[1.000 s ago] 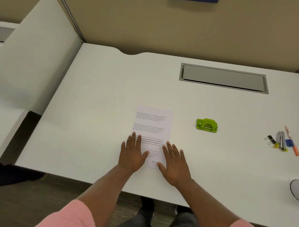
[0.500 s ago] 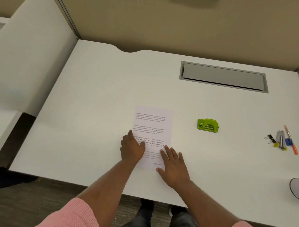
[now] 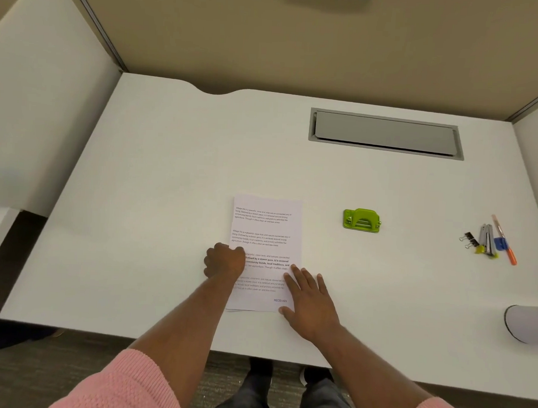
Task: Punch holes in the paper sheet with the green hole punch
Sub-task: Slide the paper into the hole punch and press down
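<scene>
A printed paper sheet (image 3: 265,231) lies flat on the white desk (image 3: 170,168), near its front edge. My left hand (image 3: 223,260) is curled at the sheet's left edge, thumb on top of the paper and fingers tucked under the hand. Over the sheet's lower right corner my right hand (image 3: 308,295) rests flat, fingers spread. The green hole punch (image 3: 361,220) stands by itself on the desk, right of the sheet and apart from both hands.
At the far right lie a binder clip (image 3: 469,238), a stapler (image 3: 488,239) and an orange pen (image 3: 505,242). A grey cable hatch (image 3: 385,133) is set into the desk's back. A white rounded object (image 3: 526,323) sits at the right edge. Partition walls enclose the desk.
My left hand has gone from lying flat to curling its fingers at the sheet's left edge. My right hand stays flat on the lower right corner.
</scene>
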A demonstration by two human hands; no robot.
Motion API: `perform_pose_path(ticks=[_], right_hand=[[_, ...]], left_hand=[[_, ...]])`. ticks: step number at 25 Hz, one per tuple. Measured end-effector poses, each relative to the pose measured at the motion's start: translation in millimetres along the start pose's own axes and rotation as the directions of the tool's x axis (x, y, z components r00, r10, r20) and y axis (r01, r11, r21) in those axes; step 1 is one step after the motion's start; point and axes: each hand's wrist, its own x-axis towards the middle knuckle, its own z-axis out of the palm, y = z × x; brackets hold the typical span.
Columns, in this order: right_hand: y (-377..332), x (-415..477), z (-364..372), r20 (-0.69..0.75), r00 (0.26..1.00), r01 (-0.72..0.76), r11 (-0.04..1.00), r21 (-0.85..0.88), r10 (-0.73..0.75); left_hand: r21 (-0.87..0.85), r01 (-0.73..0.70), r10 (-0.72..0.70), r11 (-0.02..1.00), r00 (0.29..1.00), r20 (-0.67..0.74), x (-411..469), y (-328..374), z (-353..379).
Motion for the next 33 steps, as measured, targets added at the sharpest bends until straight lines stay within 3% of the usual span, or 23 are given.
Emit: perform_pose_path(ticks=[5, 11, 16, 26, 33], right_hand=[[4.1, -8.4, -4.6, -0.036, 0.999, 0.007, 0.999, 0.037, -0.005], [23.5, -13.7, -19.4, -0.192, 0.972, -0.096, 0.979, 0.182, 0.131], [46.3, -1.0, -38.8, -0.256, 0.935, -0.171, 0.943, 0.287, 0.247], [84.0, 1.0, -50.8, -0.051, 0.921, -0.303, 0.793, 0.529, 0.386], [112.4, -5.9, -50.5, -0.072, 0.847, -0.369, 0.681, 0.633, 0.527]], left_hand=[[-0.167, -0.087, 0.095, 0.982, 0.995, 0.04, -4.4, -4.0, 11.0], [-0.155, -0.203, 0.22, 0.967, 0.97, 0.103, -11.1, -9.0, 19.4], [-0.058, -0.297, 0.302, 0.953, 0.923, 0.238, -19.4, -10.8, 27.6], [-0.051, -0.513, 0.473, 0.857, 0.744, 0.472, -43.3, 3.6, 52.2], [0.01, -0.571, 0.48, 0.821, 0.699, 0.53, -53.8, 31.3, 69.8]])
